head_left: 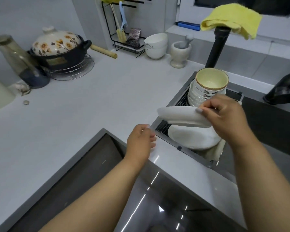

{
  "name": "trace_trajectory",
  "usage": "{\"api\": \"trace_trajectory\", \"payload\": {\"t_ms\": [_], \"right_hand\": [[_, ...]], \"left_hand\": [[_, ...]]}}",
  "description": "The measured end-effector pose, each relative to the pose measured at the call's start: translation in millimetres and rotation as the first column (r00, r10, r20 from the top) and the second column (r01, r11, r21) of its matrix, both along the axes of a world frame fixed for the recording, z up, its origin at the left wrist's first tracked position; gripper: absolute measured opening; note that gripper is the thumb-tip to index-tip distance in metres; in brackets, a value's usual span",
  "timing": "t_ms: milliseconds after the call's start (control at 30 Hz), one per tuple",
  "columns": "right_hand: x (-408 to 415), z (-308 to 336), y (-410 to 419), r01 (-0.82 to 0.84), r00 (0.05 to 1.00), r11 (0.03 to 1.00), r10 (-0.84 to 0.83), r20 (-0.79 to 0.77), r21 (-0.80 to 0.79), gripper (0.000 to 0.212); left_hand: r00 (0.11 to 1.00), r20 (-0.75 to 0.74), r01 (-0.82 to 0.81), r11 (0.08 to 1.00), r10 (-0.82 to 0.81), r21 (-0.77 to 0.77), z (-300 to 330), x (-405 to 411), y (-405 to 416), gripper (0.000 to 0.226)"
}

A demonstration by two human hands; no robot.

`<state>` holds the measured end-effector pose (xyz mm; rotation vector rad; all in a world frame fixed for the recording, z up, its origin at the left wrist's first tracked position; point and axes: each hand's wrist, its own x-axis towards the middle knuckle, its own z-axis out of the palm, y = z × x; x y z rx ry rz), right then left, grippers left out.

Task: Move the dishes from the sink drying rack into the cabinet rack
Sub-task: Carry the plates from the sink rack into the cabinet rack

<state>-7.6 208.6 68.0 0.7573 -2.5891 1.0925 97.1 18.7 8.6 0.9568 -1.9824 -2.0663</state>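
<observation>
My right hand (224, 118) grips the rim of a white plate (179, 116) and holds it tilted above the sink drying rack (162, 127). More white plates (194, 138) lie in the rack just beneath it. At the rack's far end stands a stack of bowls (208, 87), the top one cream inside with a brown rim. My left hand (140, 143) hovers at the counter corner by the rack, fingers loosely curled, holding nothing. The cabinet rack is not in view.
A black faucet (219, 46) draped with a yellow cloth (233, 19) rises behind the rack. On the grey counter (90, 97) stand a flowered pot (59, 49), white bowls (156, 46), a mortar (180, 53) and a utensil stand (124, 30). A dark open cabinet space (90, 164) lies below.
</observation>
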Motion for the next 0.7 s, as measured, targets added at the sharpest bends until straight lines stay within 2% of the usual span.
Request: {"api": "trace_trajectory", "payload": {"t_ms": [33, 100, 167, 200, 300, 367, 433, 500, 567, 633, 700], "right_hand": [[8, 10, -6, -0.054, 0.998, 0.998, 0.055, -0.033, 0.018, 0.008], [22, 26, -21, -0.176, 0.980, 0.983, 0.180, -0.080, 0.055, 0.012], [37, 37, -36, -0.306, 0.943, 0.949, 0.314, -0.110, 0.081, 0.015], [44, 40, -43, -0.365, 0.920, 0.926, 0.374, -0.119, 0.095, 0.017], [66, 46, -64, -0.533, 0.832, 0.838, 0.544, -0.112, 0.117, 0.025], [80, 47, -77, -0.596, 0.798, 0.802, 0.597, -0.083, 0.047, 0.026], [91, 47, -90, -0.535, 0.845, 0.840, 0.534, -0.038, -0.094, 0.022], [99, 44, -105, -0.393, 0.912, 0.892, 0.409, 0.029, -0.222, 0.022], [109, 40, -123, -0.267, 0.912, 0.906, 0.348, 0.217, -0.328, 0.028], [126, 34, -143, -0.174, 0.800, 0.897, 0.369, 0.473, -0.406, 0.031], [150, 30, -162, -0.116, 0.591, 0.861, 0.460, 0.662, -0.495, 0.026]], "left_hand": [[0.997, 0.059, -0.052, 0.977, 0.040, 0.207, 9, -1, -6, 0.028], [0.991, 0.130, -0.090, 0.843, 0.024, 0.530, 23, 3, -24, 0.055], [0.993, 0.114, -0.087, 0.697, 0.007, 0.712, 32, 15, -43, 0.064], [0.995, 0.092, -0.087, 0.656, 0.027, 0.750, 36, 23, -52, 0.059], [0.988, 0.063, -0.139, 0.642, 0.140, 0.754, 42, 51, -68, 0.031], [0.973, 0.061, -0.198, 0.676, 0.221, 0.709, 40, 74, -77, 0.033], [0.952, 0.033, -0.246, 0.698, 0.304, 0.672, 34, 99, -86, 0.035], [0.935, -0.028, -0.254, 0.720, 0.355, 0.646, 30, 125, -96, 0.032], [0.912, -0.075, -0.275, 0.736, 0.403, 0.619, 28, 154, -107, 0.031], [0.885, -0.098, -0.322, 0.751, 0.455, 0.577, 27, 185, -117, 0.032], [0.854, -0.111, -0.374, 0.749, 0.508, 0.547, 28, 218, -124, 0.033]]}}
